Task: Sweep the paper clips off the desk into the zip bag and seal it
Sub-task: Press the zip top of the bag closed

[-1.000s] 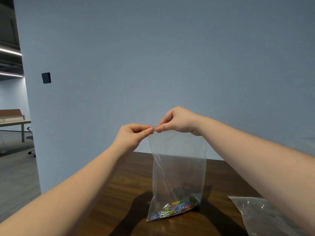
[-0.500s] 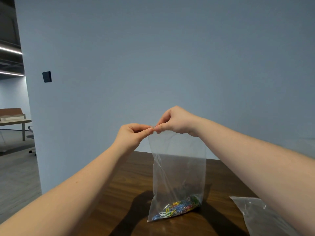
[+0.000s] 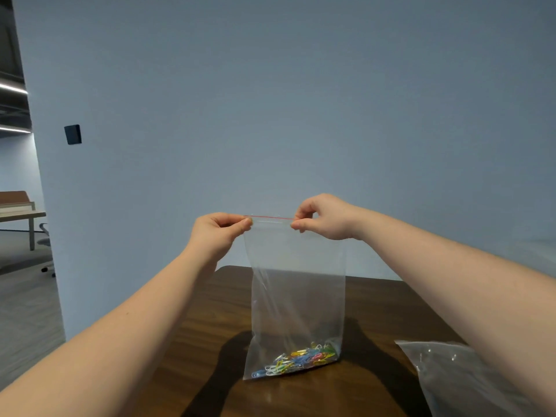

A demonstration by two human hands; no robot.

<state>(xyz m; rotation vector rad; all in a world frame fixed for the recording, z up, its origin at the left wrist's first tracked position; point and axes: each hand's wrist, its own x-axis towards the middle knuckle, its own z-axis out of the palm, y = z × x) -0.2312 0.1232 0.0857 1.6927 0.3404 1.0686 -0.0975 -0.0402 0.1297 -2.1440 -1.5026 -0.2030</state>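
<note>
A clear zip bag (image 3: 298, 296) stands upright on the dark wooden desk (image 3: 198, 335), held up by its top edge. Several coloured paper clips (image 3: 296, 359) lie heaped in its bottom. My left hand (image 3: 218, 233) pinches the top left corner of the bag. My right hand (image 3: 323, 216) pinches the top edge further right. Between the two hands a thin red zip line (image 3: 270, 218) shows along the bag's mouth. The rest of the top edge is hidden behind my right hand.
A second clear plastic bag (image 3: 460, 377) lies on the desk at the lower right, under my right forearm. A blue-grey wall stands just behind the desk. At far left are an open floor, another table and an office chair (image 3: 45, 245).
My right hand has slid to the right along the bag's top edge, away from my left hand. The red zip line now shows between them. The bag stays upright.
</note>
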